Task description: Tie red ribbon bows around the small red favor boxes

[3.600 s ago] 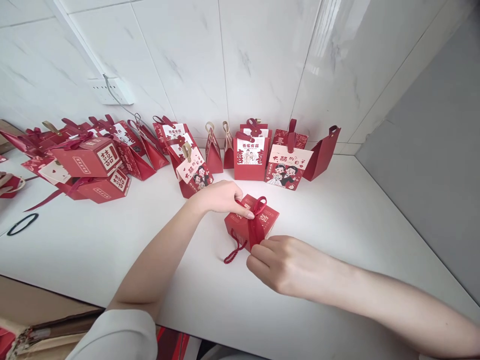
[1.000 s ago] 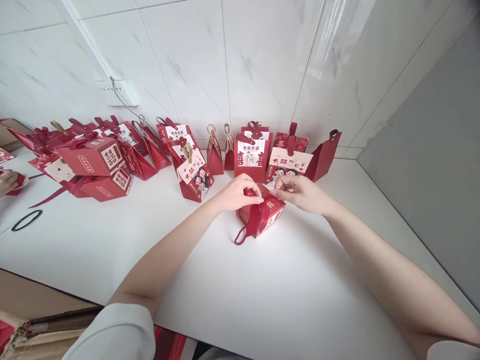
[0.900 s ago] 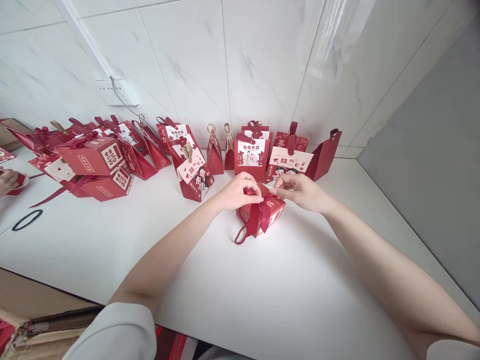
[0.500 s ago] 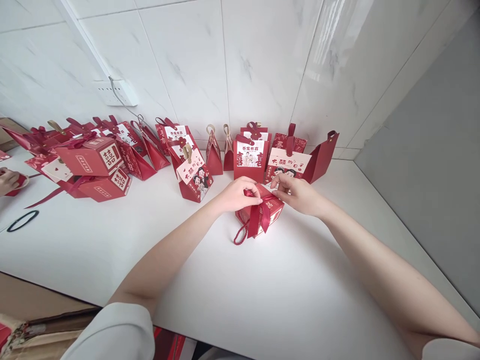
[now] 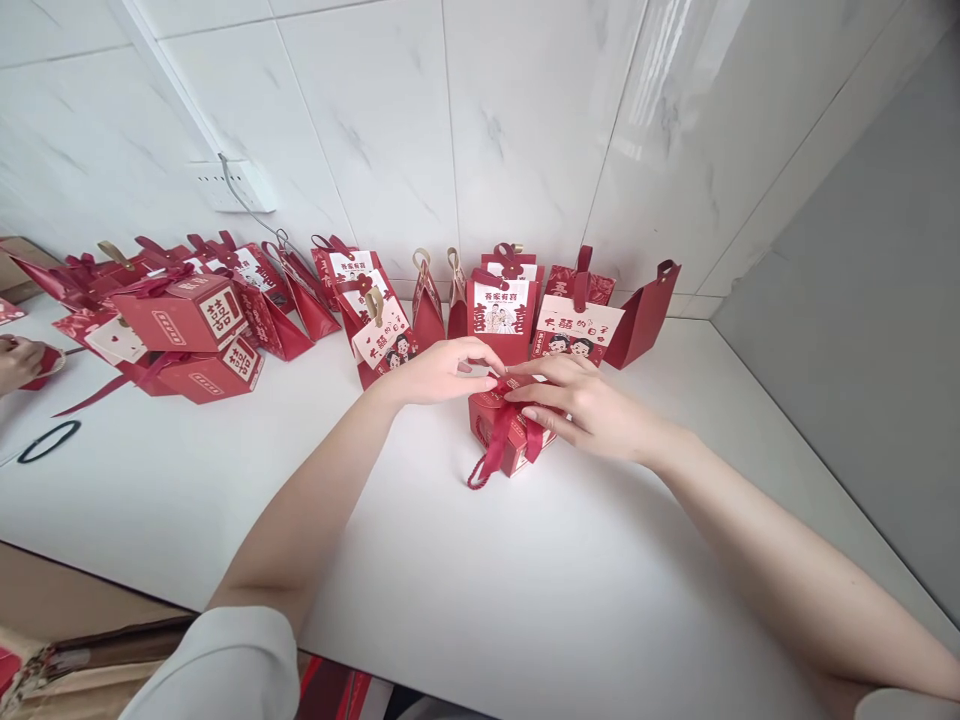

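Note:
A red gift box [image 5: 487, 418] with a dark red ribbon [image 5: 498, 432] over its top sits on the table in front of me. Two ribbon tails hang down its near side, and a twisted red cord loop [image 5: 475, 474] lies at its lower left corner. Thumb and index finger of my left hand [image 5: 442, 370] close on the ribbon at the top of the box. My right hand [image 5: 589, 405] reaches over the box from the right, its fingers stretched and apart, touching the top and the ribbon. Its thumb is hidden, and the fingers cover much of the knot.
Red bags with handles, such as a red bag [image 5: 501, 320], stand along the tiled wall. Two stacked hexagonal boxes [image 5: 196, 325] are at the left, with a black ring [image 5: 48, 441] nearer. Another person's hand [image 5: 19, 362] touches a red item at the far left edge.
My left hand has shifted slightly left and up. My right hand has moved from a pinch beside the ribbon to stretched fingers over the box top. The ribbon tails have spread apart.

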The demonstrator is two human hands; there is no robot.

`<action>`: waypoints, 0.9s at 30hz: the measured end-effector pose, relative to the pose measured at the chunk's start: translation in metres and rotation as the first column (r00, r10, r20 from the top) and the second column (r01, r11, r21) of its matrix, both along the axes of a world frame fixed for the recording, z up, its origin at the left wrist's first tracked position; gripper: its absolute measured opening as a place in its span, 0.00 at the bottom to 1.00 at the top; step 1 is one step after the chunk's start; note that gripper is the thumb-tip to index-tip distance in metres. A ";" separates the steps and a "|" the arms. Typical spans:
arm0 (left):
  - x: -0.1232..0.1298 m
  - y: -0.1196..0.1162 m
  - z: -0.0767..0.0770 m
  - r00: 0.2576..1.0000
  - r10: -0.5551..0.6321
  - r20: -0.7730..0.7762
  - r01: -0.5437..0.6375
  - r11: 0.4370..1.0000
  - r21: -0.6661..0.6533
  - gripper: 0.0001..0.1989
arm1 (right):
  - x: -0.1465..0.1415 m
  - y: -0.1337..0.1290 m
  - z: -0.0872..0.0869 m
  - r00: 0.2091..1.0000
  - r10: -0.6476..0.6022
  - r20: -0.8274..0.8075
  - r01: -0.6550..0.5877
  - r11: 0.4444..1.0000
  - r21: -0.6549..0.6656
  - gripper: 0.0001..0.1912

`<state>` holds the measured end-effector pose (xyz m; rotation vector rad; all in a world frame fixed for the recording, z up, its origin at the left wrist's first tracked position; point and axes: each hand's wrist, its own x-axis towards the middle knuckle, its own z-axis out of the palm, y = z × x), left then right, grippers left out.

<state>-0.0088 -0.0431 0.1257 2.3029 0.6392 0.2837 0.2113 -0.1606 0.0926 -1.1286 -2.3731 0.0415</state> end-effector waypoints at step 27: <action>0.004 0.013 -0.021 0.989 0.056 -0.133 -0.072 0.990 -0.120 0.19 | 0.007 0.020 -0.031 0.977 0.152 -0.150 -0.158 0.987 -0.028 0.16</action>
